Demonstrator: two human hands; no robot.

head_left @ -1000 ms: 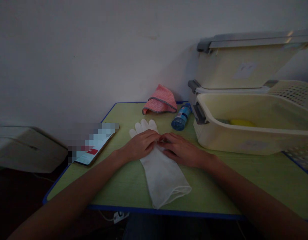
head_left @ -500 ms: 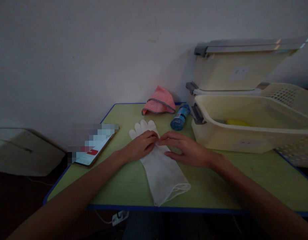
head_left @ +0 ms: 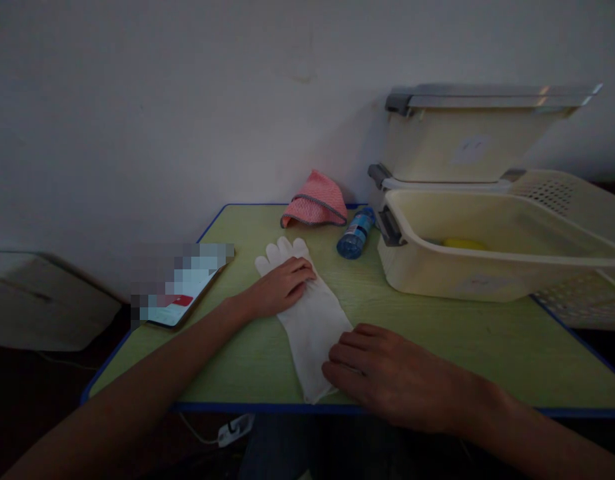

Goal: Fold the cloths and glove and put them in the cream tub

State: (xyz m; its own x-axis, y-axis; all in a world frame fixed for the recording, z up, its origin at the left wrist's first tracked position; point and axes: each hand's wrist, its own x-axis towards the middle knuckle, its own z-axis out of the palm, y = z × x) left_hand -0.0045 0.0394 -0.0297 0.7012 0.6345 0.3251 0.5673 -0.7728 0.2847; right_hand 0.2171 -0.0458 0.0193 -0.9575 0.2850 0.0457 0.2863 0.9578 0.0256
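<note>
A white glove (head_left: 307,333) lies flat on the light green table, its fingers pointing toward the wall and its cuff near the front edge. My left hand (head_left: 282,287) rests on the upper part of the glove, with its fingers lying across the fabric. Lower down, my right hand (head_left: 382,367) touches the cuff from the right with fingers slightly bent. The right side of the cuff opening is hidden beneath my right hand.
A phone (head_left: 187,293) stands at the table's left edge. Toward the back are a pink cloth (head_left: 314,203) and a blue bottle (head_left: 356,235) on its side. A cream bin (head_left: 447,280) with a yellow thing inside sits at the right, before stacked boxes (head_left: 437,143).
My right hand has moved from beside my left hand down toward me, to the glove's cuff. My left hand stays on the glove. The view has shifted slightly.
</note>
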